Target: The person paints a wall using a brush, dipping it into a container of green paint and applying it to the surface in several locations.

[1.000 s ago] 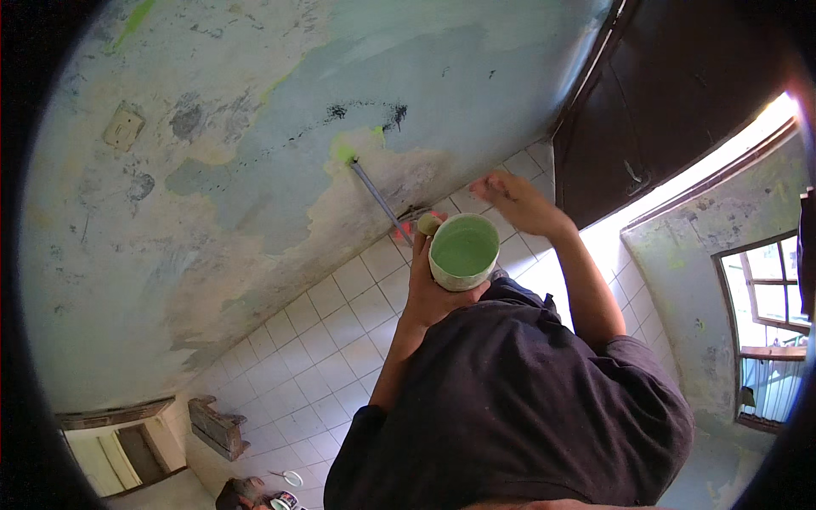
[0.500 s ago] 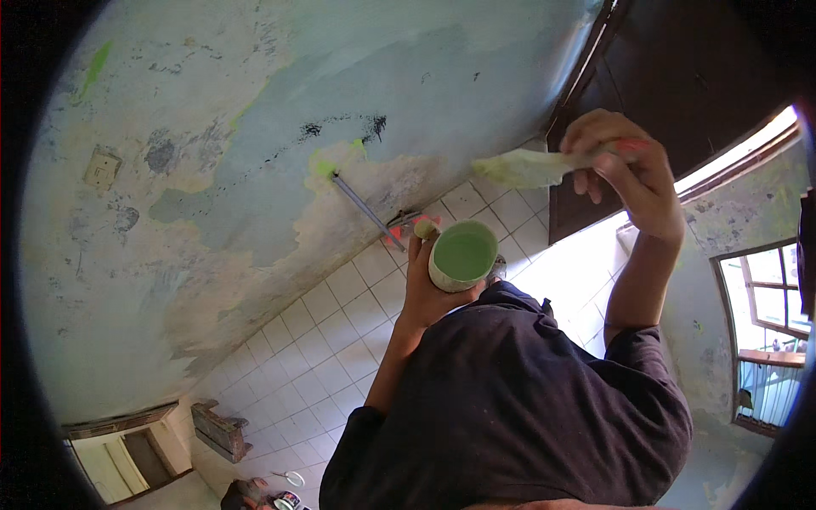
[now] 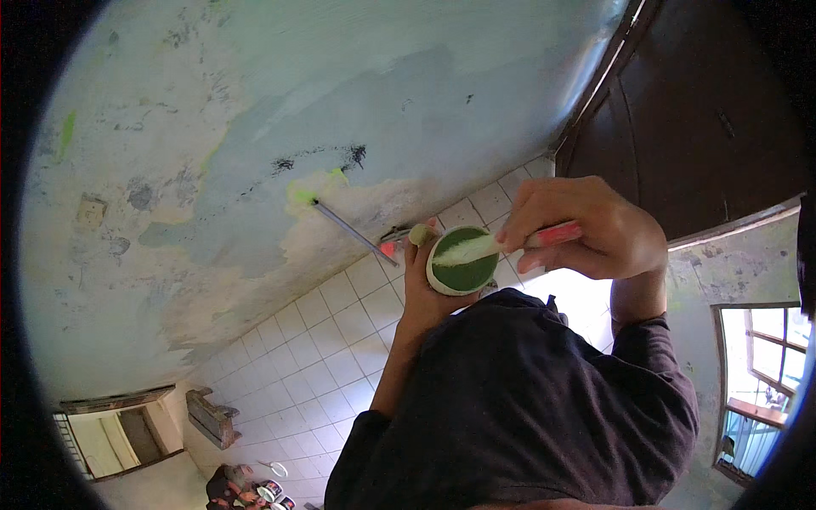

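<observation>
My left hand is wrapped round a pale cup of green paint, held in front of my body. My right hand grips a paintbrush by its red handle. The brush's pale green bristles lie across the cup's opening; whether their tip dips into the paint is hard to tell. Left of both hands rises a patchy wall of worn pale blue-green and bare off-white, with dark marks and a bright green smear.
A grey pole leans on the wall, its foot by a red thing on the white tiled floor. A dark brown door stands far right, a window below it. At lower left are a wooden bench and another person beside paint cans.
My right hand has come down and left from beside the door, bringing the brush from mid-air to the cup's opening. The cup stays in my left hand, nearly in place.
</observation>
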`<state>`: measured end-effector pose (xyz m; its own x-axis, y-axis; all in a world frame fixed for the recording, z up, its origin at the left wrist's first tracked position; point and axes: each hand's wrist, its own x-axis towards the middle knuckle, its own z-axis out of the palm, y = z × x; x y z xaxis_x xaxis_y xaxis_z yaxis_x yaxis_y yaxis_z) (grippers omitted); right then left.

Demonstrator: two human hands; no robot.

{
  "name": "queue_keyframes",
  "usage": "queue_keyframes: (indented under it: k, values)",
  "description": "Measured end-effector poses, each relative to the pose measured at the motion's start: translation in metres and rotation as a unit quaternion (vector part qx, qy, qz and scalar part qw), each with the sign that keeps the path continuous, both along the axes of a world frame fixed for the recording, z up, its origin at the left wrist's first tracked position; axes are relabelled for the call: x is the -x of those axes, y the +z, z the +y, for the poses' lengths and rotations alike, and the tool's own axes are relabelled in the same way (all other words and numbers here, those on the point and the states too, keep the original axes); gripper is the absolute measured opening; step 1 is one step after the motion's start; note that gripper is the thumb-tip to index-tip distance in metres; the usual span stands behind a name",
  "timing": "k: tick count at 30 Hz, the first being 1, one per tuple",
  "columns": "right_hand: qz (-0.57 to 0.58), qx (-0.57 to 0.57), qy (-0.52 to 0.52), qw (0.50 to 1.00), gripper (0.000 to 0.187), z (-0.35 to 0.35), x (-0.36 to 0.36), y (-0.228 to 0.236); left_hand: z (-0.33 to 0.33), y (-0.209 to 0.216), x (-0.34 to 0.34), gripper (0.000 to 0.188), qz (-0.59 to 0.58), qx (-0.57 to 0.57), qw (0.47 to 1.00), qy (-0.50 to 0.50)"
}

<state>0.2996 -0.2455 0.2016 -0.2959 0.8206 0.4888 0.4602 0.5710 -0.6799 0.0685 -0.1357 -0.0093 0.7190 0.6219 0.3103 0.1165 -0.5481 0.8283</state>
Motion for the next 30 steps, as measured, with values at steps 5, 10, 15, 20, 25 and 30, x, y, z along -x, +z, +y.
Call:
queue_keyframes:
  k: [5, 10, 15, 20, 25, 30]
  values:
    - [-0.020, 0.117, 0.002, 0.993, 0.017, 0.005, -0.019, -0.009, -0.010, 0.002, -0.043, 0.090, 0.003, 0.035, 0.999, 0.011]
    - [-0.042, 0.114, 0.001, 0.993, 0.018, 0.018, -0.036, -0.040, -0.016, -0.010, -0.070, 0.095, 0.037, -0.014, 0.998, 0.038]
    - [-0.051, 0.091, -0.050, 0.993, 0.019, 0.026, -0.045, -0.055, -0.015, -0.009, -0.078, 0.096, 0.003, -0.012, 0.999, 0.047]
    - [-0.083, 0.055, -0.075, 0.992, 0.021, 0.028, -0.050, -0.064, -0.014, -0.002, -0.083, 0.096, 0.011, -0.009, 0.998, 0.061]
    - [-0.089, 0.012, -0.096, 0.991, 0.021, 0.027, -0.054, -0.069, -0.016, 0.004, -0.091, 0.096, -0.005, -0.004, 0.997, 0.072]
    - [-0.056, -0.016, -0.143, 0.988, 0.023, 0.016, -0.061, -0.053, -0.018, 0.007, -0.098, 0.096, -0.002, 0.066, 0.995, 0.074]
